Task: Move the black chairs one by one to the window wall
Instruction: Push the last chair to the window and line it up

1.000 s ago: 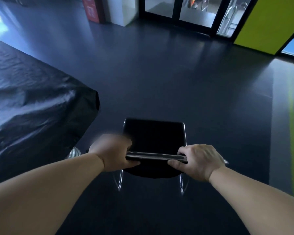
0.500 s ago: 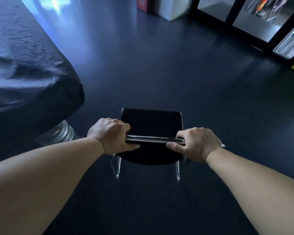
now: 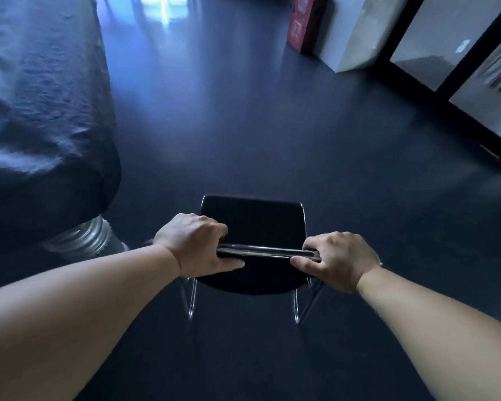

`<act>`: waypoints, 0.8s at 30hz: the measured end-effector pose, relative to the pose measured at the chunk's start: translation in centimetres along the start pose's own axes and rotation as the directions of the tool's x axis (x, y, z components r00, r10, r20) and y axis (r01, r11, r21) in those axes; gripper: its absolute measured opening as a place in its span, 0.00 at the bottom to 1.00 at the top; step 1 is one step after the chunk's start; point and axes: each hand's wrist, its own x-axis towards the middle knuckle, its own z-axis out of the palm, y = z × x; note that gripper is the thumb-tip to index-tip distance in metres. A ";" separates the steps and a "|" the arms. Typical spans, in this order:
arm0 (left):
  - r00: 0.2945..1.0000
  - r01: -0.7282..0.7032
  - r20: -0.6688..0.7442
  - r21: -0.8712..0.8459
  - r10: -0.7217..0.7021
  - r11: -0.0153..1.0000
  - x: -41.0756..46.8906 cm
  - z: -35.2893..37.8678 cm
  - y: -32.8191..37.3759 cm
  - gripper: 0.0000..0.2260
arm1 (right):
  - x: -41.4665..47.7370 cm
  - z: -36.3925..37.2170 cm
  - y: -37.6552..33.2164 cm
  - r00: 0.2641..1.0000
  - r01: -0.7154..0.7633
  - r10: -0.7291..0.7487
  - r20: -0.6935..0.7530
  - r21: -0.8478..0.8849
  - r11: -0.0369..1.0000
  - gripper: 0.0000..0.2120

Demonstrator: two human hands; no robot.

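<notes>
A black chair [image 3: 253, 219] with a chrome tube frame is straight in front of me, seen from above and behind, its seat facing away. My left hand [image 3: 195, 246] grips the left end of the backrest's top edge. My right hand [image 3: 334, 260] grips the right end of the same edge. Both thumbs lie on the near side of the backrest. The chrome legs show below the seat over the dark floor. Whether the legs touch the floor I cannot tell.
A table under a dark cloth [image 3: 41, 111] fills the left side, with a ribbed metal base [image 3: 81, 240] close to the chair. A red box [image 3: 305, 24] and a white block [image 3: 356, 33] stand at the back right. Black-framed glass panels [image 3: 457, 62] line the right side.
The view has swung to the left while I hold the chair: the glass panels and the red box have slid to the right, and the yellow wall has left the frame. Both grips are unchanged.
</notes>
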 end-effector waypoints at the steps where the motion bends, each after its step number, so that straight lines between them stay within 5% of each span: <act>1: 1.000 0.014 -0.002 -0.021 -0.014 1.000 1.1 -0.2 0.1 0.31 | 1.0 -0.5 1.1 1.000 0.018 -0.018 0.010 0.009 1.000 0.36; 13: 0.971 0.237 -0.015 -0.087 -0.239 0.968 9.5 -1.0 4.7 0.33 | 10.6 -4.2 12.9 0.962 0.224 -0.246 0.116 0.173 0.959 0.34; 24: 0.891 0.425 -0.163 -0.024 -0.423 0.905 17.3 -1.1 8.1 0.33 | 20.5 -7.0 20.1 0.898 0.439 -0.433 0.078 -0.089 0.894 0.35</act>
